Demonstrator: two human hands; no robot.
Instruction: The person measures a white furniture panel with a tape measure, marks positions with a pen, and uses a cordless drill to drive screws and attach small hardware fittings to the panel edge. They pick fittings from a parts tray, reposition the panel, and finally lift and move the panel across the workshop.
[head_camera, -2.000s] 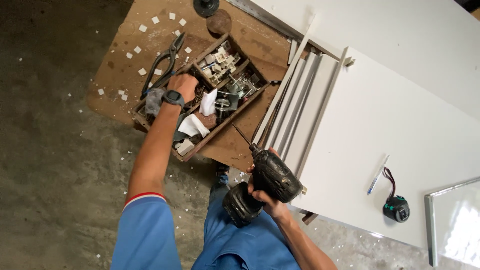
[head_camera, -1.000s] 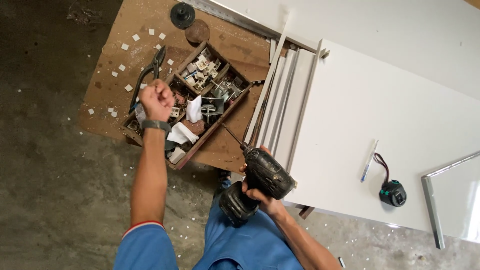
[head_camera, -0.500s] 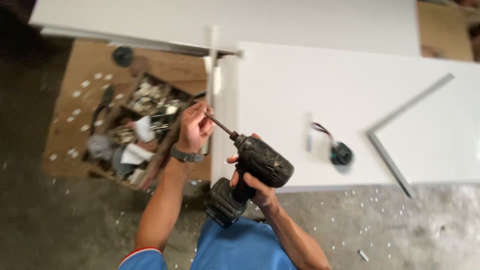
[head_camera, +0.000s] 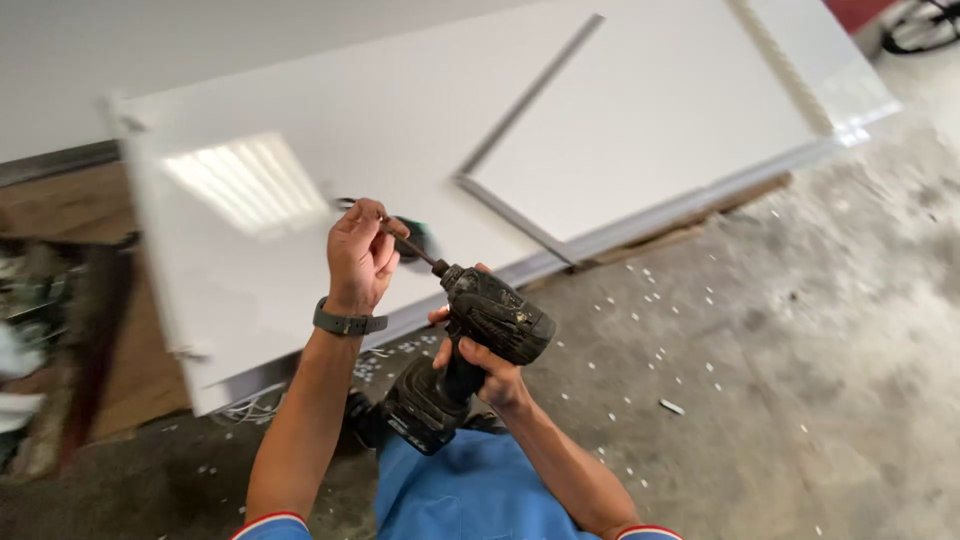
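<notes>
My right hand (head_camera: 478, 362) grips the handle of a black cordless drill (head_camera: 470, 345), held in front of my chest with its bit (head_camera: 420, 250) pointing up and left. My left hand (head_camera: 358, 252), with a dark watch on the wrist, is pinched at the tip of the bit; whether a screw is between the fingers is hidden. Both hands hover over the near edge of a large white panel (head_camera: 250, 180) lying on the floor.
A thin metal strip (head_camera: 530, 95) runs across the white panels. A small dark round object (head_camera: 415, 238) lies on the panel behind my left hand. A blurred wooden tray of parts (head_camera: 50, 330) is at the far left. Bits of white debris dot the concrete floor (head_camera: 760, 330).
My left hand left the parts tray and came up to the drill bit. The view swung right, so the tray slid to the left edge and more of the white panels shows.
</notes>
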